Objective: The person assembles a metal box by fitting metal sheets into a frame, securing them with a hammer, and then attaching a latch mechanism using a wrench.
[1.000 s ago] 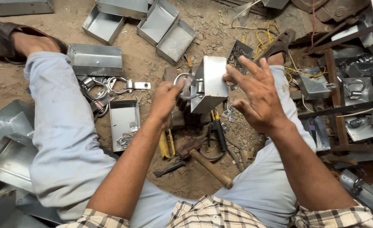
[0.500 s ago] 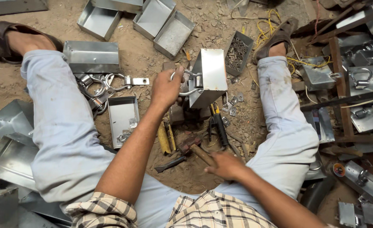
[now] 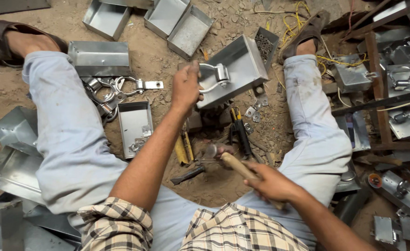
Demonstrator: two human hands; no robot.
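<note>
My left hand [image 3: 185,88] is stretched out, clamped on the metal box [image 3: 235,72] by its handle. My right hand [image 3: 272,183] sits low, fist tight round the hammer [image 3: 235,165].

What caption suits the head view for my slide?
Seated on dirt, left hand steadies a metal box while right hand grips a hammer.

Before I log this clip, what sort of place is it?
Probably an informal sheet-metal workshop on a dirt floor. Folded shiny metal trays lie around; the left hand steadies a grey sheet-metal box with a handle, the right hand grips a wooden-handled hammer.
</note>
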